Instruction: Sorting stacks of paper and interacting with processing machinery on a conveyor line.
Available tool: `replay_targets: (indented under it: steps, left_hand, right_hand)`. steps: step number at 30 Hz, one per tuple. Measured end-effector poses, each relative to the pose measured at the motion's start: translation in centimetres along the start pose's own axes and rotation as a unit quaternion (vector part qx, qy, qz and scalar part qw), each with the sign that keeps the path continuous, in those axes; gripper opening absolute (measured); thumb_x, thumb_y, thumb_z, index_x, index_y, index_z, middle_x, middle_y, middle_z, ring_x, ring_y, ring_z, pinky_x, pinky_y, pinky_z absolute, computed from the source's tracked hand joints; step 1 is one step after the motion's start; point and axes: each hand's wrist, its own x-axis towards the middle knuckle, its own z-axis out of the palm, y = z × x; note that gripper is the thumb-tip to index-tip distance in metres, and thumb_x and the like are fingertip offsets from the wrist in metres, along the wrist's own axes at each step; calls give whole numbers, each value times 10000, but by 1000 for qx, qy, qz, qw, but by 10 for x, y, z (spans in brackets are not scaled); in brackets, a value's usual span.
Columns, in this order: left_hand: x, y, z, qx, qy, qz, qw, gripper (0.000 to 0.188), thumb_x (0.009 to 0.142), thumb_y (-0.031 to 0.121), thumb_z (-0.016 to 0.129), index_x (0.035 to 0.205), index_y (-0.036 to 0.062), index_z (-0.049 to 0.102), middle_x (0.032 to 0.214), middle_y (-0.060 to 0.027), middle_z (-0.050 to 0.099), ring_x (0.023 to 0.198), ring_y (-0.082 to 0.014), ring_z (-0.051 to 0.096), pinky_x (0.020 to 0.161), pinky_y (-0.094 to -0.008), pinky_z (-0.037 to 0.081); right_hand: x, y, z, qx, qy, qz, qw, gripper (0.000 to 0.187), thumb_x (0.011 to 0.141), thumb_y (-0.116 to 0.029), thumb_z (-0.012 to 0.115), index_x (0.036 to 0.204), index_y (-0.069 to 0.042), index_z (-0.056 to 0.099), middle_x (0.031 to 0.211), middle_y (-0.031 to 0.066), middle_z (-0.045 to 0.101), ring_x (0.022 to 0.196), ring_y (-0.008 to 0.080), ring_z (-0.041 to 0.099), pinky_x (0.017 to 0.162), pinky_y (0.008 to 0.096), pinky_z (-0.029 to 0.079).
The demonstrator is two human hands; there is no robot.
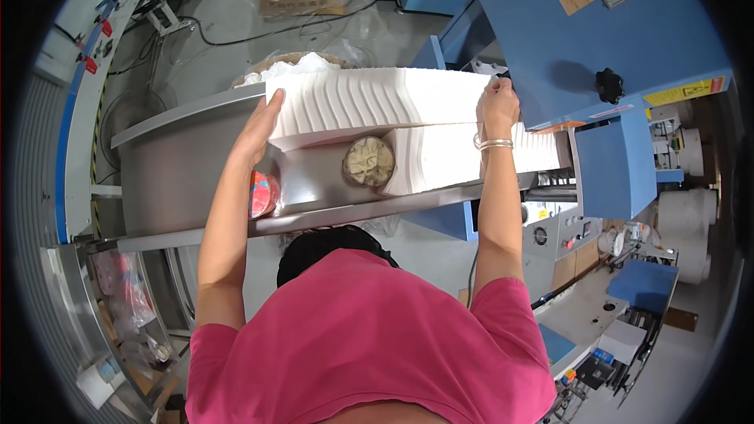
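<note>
A long row of white folded paper sheets (345,102) lies along the far side of a metal trough, its top edges wavy. Flat against the row's left end rest the stretched fingers of my left hand (263,124). My right hand (500,106), with a bangle at its wrist, has its fingers bent together at the row's right end, by the blue machine. Nearer to me is a second white row (444,157). At its left end sits a round, beige, wrapped block (368,161). A red patterned round thing (264,194) is beside my left forearm.
The metal trough (181,173) has raised rims. A large blue machine (581,47) with a black knob (609,86) stands at its right end. White crumpled material (302,65) lies beyond the far rim. Cables run over the grey floor.
</note>
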Motion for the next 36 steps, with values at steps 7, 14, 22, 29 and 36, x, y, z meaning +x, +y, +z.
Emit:
replay_targets:
  steps: [7, 14, 22, 29, 36]
  left_hand:
    - [-10, 14, 4, 17, -44, 11, 999, 1043, 822, 641, 489, 1430, -29, -27, 1512, -194, 58, 1403, -292, 46, 1112, -427, 28]
    - [-5, 10, 6, 39, -56, 47, 997, 962, 868, 579, 473, 1433, -26, -17, 1508, -193, 83, 1397, -285, 102, 1118, -371, 83]
    - [-15, 21, 15, 48, -37, 16, 998, 1012, 850, 578, 502, 1422, -38, -62, 1498, -220, 85, 1392, -303, 113, 1117, -367, 102]
    - [0, 9, 9, -24, -92, 45, 994, 1022, 819, 490, 598, 1418, -30, -46, 1468, -227, 144, 1357, -319, 201, 1071, -403, 258]
    - [-4, 0, -49, -88, -45, 108, 989, 700, 835, 304, 649, 1326, -10, 262, 1258, -141, 461, 1162, -238, 460, 976, -367, 375]
  right_hand:
    - [2, 8, -4, 8, -42, -71, 997, 173, 840, -233, 576, 921, -94, 642, 911, 126, 645, 906, 336, 604, 783, 396, 476]
    - [-8, -1, -4, -115, -83, -105, 984, 340, 880, -364, 510, 964, -84, 685, 1167, 101, 540, 1042, 305, 534, 881, 407, 436]
    - [1, 7, 4, -180, -153, -145, 961, 553, 909, -501, 375, 1055, -64, 680, 1480, 97, 257, 1339, 345, 205, 1063, 503, 185]
    - [-15, -19, 23, -188, -72, -181, 963, 497, 914, -385, 411, 934, 20, 699, 1442, 42, 350, 1370, 308, 138, 1071, 459, 189]
    - [-62, -80, 42, -157, -38, -191, 968, 426, 889, -305, 439, 900, 37, 693, 1341, 87, 462, 1258, 286, 356, 1038, 385, 298]
